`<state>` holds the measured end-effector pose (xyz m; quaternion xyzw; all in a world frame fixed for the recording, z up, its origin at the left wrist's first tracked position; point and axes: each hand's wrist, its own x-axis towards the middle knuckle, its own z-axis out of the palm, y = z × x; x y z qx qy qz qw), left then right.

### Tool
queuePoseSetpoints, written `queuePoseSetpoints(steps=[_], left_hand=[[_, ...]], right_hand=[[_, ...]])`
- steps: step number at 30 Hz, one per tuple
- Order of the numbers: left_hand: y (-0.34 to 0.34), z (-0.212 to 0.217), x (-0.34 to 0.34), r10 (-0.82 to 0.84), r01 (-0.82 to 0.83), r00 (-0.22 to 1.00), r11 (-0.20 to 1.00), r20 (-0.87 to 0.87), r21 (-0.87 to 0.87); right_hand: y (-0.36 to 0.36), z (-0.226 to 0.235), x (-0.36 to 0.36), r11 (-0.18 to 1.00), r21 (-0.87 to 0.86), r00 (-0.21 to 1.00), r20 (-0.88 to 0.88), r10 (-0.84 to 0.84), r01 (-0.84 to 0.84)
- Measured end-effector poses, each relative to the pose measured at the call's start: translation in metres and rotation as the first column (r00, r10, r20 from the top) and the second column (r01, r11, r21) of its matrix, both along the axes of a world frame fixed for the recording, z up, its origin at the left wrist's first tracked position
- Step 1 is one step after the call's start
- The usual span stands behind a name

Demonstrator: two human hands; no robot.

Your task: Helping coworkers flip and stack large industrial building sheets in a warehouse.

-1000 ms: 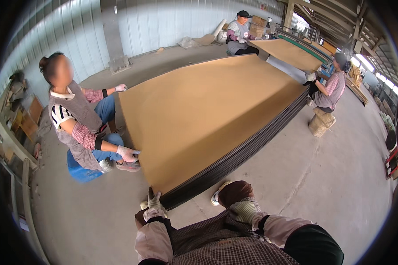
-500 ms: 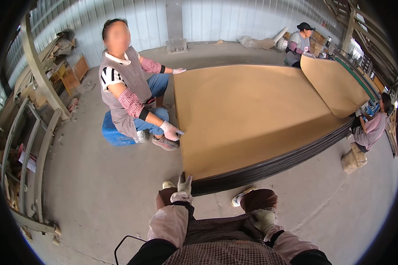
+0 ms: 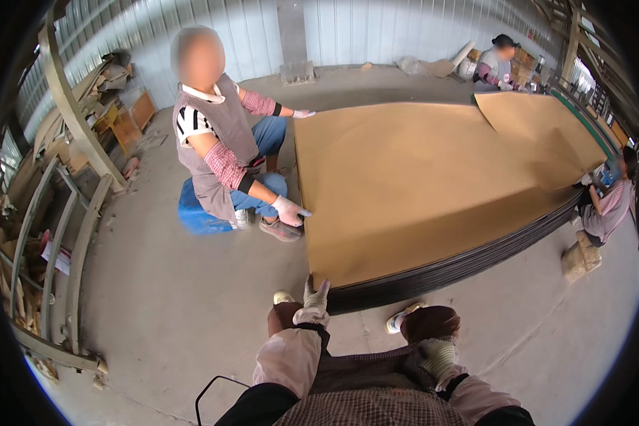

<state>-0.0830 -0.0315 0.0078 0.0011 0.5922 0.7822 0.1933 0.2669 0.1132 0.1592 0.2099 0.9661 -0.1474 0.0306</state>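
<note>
A large brown sheet (image 3: 433, 184) lies on top of a low stack of dark sheets (image 3: 468, 263) on the concrete floor. My left hand (image 3: 314, 302), in a light glove, touches the near left corner of the stack with fingers spread. My gloved right hand (image 3: 437, 355) rests on my right knee, holding nothing. A seated person (image 3: 224, 153) at the left edge has both gloved hands on the brown sheet. Two other people (image 3: 610, 202) sit at the far right and far end, where one corner of the sheet is lifted.
A blue stool (image 3: 195, 213) is under the seated person. Wooden frames and scrap (image 3: 64, 234) lean at the left. A cardboard block (image 3: 581, 259) sits at the right. A corrugated metal wall (image 3: 348, 28) closes the back.
The view has swung left, so the stack now sits more to the right. My left hand stays at the stack's corner. The far right corner of the brown sheet stays lifted.
</note>
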Motion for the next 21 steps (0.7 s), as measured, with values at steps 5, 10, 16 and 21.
queuePoseSetpoints(steps=[5, 10, 16, 21], left_hand=[[0.002, 0.010, 0.002, -0.017, 0.016, 1.000, 0.997, -0.012, -0.072], [-0.002, 0.000, 0.002, 0.028, -0.031, 0.999, 0.995, -0.032, -0.094], [-0.008, -0.057, -0.009, -0.036, 0.034, 0.997, 0.999, 0.065, 0.030], [-0.024, -0.092, -0.020, -0.093, 0.077, 0.985, 0.990, -0.147, -0.115]], right_hand=[[-0.002, 0.011, -0.006, 0.999, -0.037, 0.999, 0.018, -0.031, 0.031], [-0.007, 0.009, -0.007, 0.998, -0.060, 0.999, 0.016, -0.034, 0.035], [-0.013, 0.016, -0.003, 1.000, -0.030, 0.999, -0.046, -0.010, 0.009], [-0.003, 0.022, -0.005, 0.999, -0.037, 0.999, 0.034, 0.001, 0.000]])
